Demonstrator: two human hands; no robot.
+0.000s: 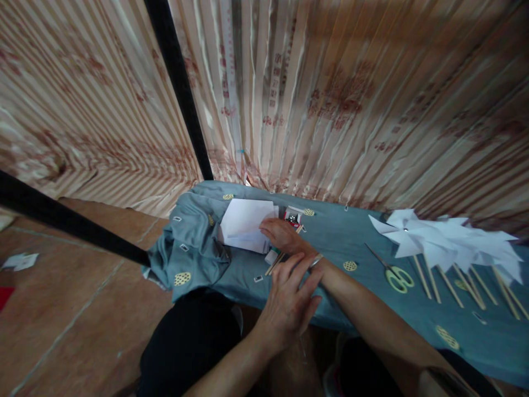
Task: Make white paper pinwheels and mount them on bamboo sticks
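My right hand (283, 234) reaches across to the left, fingers together and curled at the right edge of a stack of white paper (243, 218); its thumb is hard to make out. In front of that wrist is my left hand (293, 295), fingers apart and holding nothing. A bracelet (316, 260) shows at the right wrist. Close by the right hand lie a small red and dark box (292, 216), a small white block (271, 257) and some thin wooden sticks (275, 264), partly covered by the hands.
A blue-grey patterned cloth (330, 242) covers the low surface, bunched at its left end. On the right lie green-handled scissors (399, 278) and several white paper pinwheels (446, 237) on wooden sticks. Dark poles (182, 82) and a striped curtain (289, 110) stand behind and left.
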